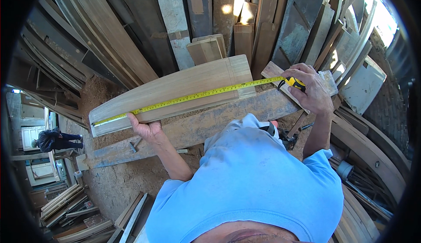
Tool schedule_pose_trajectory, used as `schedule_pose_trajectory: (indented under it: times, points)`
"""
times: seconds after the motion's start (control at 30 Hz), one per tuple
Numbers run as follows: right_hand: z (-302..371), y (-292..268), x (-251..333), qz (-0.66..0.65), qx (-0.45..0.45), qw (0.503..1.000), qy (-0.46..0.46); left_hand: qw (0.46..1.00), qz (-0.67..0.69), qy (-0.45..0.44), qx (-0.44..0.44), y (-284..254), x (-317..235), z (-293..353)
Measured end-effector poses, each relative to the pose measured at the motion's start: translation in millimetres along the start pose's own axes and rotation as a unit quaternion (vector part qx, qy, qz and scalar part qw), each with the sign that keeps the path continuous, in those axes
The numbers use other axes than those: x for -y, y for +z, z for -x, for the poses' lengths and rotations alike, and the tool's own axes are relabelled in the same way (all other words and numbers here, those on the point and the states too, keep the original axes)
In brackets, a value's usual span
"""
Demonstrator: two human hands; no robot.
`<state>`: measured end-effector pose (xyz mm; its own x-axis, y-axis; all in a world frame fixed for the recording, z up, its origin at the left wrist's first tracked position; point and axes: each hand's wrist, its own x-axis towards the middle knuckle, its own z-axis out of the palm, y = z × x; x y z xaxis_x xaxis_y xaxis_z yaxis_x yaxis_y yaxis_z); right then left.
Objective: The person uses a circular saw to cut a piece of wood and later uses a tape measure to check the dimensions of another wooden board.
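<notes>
A pale wooden board [184, 87] lies across a long, worn plank [188, 126] in front of me. The yellow blade of a tape measure [197, 94] stretches along the board, from its left end to past its right end. My left hand [148, 129] grips the board's near edge toward the left, thumb up beside the blade and fingers partly hidden beneath. In my right hand [310, 89] is the yellow and black tape case [294, 83], held beyond the board's right end, above a small wooden strip [274, 71].
Many planks [118, 36] lean along the far side, with a short wood block [206, 50] among them. Sawdust [98, 96] is heaped at the left. A stack of offcuts [66, 205] lies lower left. Another person [55, 140] stands far left. A clamp-like tool [289, 140] sits right of my body.
</notes>
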<state>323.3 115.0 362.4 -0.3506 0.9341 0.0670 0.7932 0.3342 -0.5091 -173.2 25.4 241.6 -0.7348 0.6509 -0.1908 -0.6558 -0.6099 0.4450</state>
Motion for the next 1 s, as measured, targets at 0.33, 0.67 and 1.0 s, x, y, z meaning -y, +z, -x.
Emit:
schedule_pose_trajectory:
  times: [0.33,0.67,1.0]
  points:
    - [-3.4,6.6,-3.6,0.003,0.002,1.000,-0.008,1.000,-0.012,0.001,0.012,-4.0,-0.9,-3.2]
    - [-3.7,7.5,0.9,0.003,-0.021,0.999,-0.028,0.999,-0.011,-0.007,0.040,-6.7,-0.8,-3.7]
    - [-6.9,4.4,2.2,-0.008,-0.028,0.999,-0.019,0.999,-0.012,-0.004,0.037,-10.4,5.1,-7.4]
